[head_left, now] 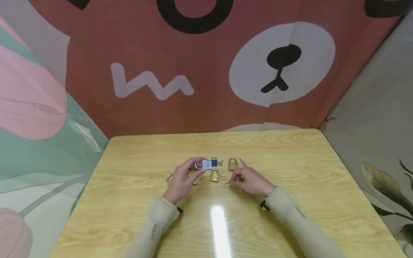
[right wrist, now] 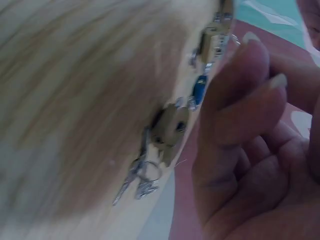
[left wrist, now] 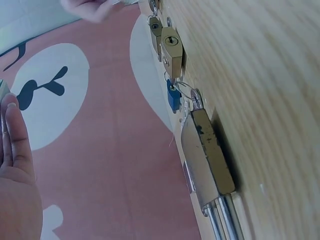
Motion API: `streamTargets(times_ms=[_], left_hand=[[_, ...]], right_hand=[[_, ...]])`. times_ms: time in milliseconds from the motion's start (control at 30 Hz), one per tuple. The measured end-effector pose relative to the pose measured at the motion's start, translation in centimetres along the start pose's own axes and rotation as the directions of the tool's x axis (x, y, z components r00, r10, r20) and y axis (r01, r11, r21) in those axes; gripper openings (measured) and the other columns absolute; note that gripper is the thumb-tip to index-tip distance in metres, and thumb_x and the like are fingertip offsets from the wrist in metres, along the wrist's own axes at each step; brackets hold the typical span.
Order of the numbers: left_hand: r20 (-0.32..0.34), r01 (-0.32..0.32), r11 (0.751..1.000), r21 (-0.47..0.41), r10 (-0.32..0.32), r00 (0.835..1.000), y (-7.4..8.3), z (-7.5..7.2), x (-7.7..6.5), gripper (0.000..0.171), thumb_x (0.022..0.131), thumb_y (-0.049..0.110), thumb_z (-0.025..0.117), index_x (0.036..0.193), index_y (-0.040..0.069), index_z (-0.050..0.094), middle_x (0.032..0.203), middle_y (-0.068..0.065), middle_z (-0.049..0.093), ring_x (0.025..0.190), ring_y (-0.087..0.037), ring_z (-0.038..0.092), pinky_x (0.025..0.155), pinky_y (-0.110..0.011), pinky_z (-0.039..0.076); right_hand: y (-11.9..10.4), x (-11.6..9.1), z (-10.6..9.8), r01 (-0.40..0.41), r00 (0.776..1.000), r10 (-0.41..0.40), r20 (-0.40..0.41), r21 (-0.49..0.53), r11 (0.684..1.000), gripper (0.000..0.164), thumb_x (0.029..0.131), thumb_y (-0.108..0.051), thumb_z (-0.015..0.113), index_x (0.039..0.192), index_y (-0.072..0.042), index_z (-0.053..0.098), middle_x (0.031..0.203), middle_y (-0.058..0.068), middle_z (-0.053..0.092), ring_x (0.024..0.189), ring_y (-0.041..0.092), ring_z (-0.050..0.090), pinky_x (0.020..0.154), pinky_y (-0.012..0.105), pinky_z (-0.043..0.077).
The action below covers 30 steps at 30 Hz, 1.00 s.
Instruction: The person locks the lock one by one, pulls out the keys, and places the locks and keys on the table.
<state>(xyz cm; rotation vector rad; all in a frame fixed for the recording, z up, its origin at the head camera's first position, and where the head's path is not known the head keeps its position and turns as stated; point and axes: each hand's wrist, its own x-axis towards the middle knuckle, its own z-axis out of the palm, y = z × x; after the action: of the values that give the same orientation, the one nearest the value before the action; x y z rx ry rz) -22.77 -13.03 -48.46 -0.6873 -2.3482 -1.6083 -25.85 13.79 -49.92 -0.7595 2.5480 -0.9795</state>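
Observation:
My left hand [head_left: 181,182] holds a silver, pale-faced padlock [head_left: 207,164] between fingers and thumb, its shackle pointing left. To the right, my right hand [head_left: 252,180] pinches a small key [head_left: 227,183] low over the table. Between the hands lies a brass padlock [head_left: 214,176] with keys [head_left: 223,178] beside it. Just beyond the held padlock is a small blue padlock [head_left: 214,163]. A larger padlock [left wrist: 207,155] lies under my left hand, mostly hidden in the head view.
Another brass padlock [head_left: 232,165] lies beyond my right hand, with a bunch of keys [head_left: 243,162] at its right. More small keys [head_left: 221,163] lie beside the blue padlock. The wooden table [head_left: 135,215] ends at a bear-printed cloth [head_left: 206,114].

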Motion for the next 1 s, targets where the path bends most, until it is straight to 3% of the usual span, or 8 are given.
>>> streamTargets(times_ms=[133,300,467,600,733,800,900,1000], left_hand=[[0.014,-0.005,1.000,0.000,0.005,1.000,-0.1,0.0,0.0,0.031,0.094,0.018,0.064,0.125,0.013,0.062,0.105,-0.008,0.070,0.088,-0.015,0.065,0.066,-0.029,0.059],[0.022,0.008,1.000,-0.007,-0.008,1.000,0.0,0.1,-0.2,0.032,0.095,0.021,0.064,0.125,0.012,0.062,0.101,-0.007,0.069,0.086,-0.015,0.064,0.061,-0.034,0.058],[0.027,0.036,0.999,-0.022,-0.036,0.999,0.1,0.3,-0.1,0.033,0.094,0.017,0.064,0.126,0.010,0.062,0.102,-0.008,0.068,0.087,-0.015,0.063,0.064,-0.036,0.060],[0.028,0.083,0.996,-0.027,-0.082,0.996,1.1,0.2,-0.1,0.032,0.093,0.010,0.064,0.125,0.008,0.061,0.100,-0.009,0.067,0.085,-0.015,0.062,0.062,-0.027,0.058],[0.027,0.084,0.996,-0.026,-0.084,0.996,1.2,0.2,-0.2,0.032,0.093,0.011,0.065,0.124,0.011,0.062,0.099,-0.009,0.067,0.084,-0.015,0.062,0.058,-0.031,0.056],[0.024,0.061,0.998,-0.030,-0.060,0.998,0.7,0.4,-0.2,0.032,0.093,0.014,0.066,0.125,0.014,0.062,0.100,-0.008,0.068,0.084,-0.014,0.063,0.058,-0.033,0.057],[0.028,0.033,0.999,-0.023,-0.032,0.999,0.3,0.7,-0.1,0.032,0.093,0.019,0.066,0.124,0.013,0.063,0.101,-0.007,0.070,0.085,-0.013,0.065,0.062,-0.033,0.059],[0.045,0.017,1.000,-0.005,-0.016,0.999,0.3,1.0,-0.1,0.033,0.093,0.021,0.065,0.125,0.011,0.062,0.103,-0.007,0.071,0.088,-0.013,0.065,0.068,-0.035,0.060]], right_hand=[[0.7,-0.2,0.6,-0.009,1.000,0.008,-0.004,-0.094,0.996,0.012,0.088,-0.020,0.072,0.078,-0.018,0.067,0.067,-0.005,0.060,0.060,0.008,0.050,0.055,0.025,0.047],[1.1,-0.3,1.0,-0.047,0.999,0.044,-0.021,-0.164,0.985,0.017,0.086,-0.023,0.074,0.073,-0.020,0.064,0.065,-0.007,0.058,0.059,0.008,0.050,0.056,0.026,0.046],[1.1,-0.5,0.9,-0.099,0.995,0.091,-0.050,-0.191,0.977,0.017,0.082,-0.022,0.077,0.072,-0.021,0.064,0.065,-0.006,0.059,0.059,0.010,0.051,0.057,0.029,0.045],[1.0,-0.6,0.7,-0.092,0.995,0.082,-0.063,-0.178,0.980,0.013,0.082,-0.020,0.078,0.075,-0.020,0.066,0.066,-0.006,0.060,0.060,0.009,0.051,0.057,0.028,0.046],[0.6,-0.2,0.2,0.004,0.993,-0.017,-0.117,-0.111,0.994,0.005,0.087,-0.020,0.073,0.087,-0.018,0.069,0.071,-0.008,0.062,0.061,0.007,0.054,0.056,0.026,0.049],[-0.1,0.0,-0.2,0.090,0.982,-0.099,-0.160,-0.065,0.994,0.010,0.089,-0.021,0.072,0.099,-0.018,0.070,0.076,-0.009,0.064,0.065,0.006,0.057,0.057,0.026,0.052],[-1.6,0.2,-0.5,0.232,0.950,-0.219,-0.221,0.034,0.972,0.030,0.087,-0.019,0.074,0.116,-0.018,0.066,0.088,-0.005,0.064,0.073,0.008,0.061,0.059,0.026,0.058],[-2.9,0.3,-0.6,0.361,0.909,-0.327,-0.259,0.096,0.928,0.045,0.083,-0.016,0.078,0.125,-0.017,0.063,0.100,0.001,0.063,0.081,0.014,0.065,0.062,0.028,0.061]])
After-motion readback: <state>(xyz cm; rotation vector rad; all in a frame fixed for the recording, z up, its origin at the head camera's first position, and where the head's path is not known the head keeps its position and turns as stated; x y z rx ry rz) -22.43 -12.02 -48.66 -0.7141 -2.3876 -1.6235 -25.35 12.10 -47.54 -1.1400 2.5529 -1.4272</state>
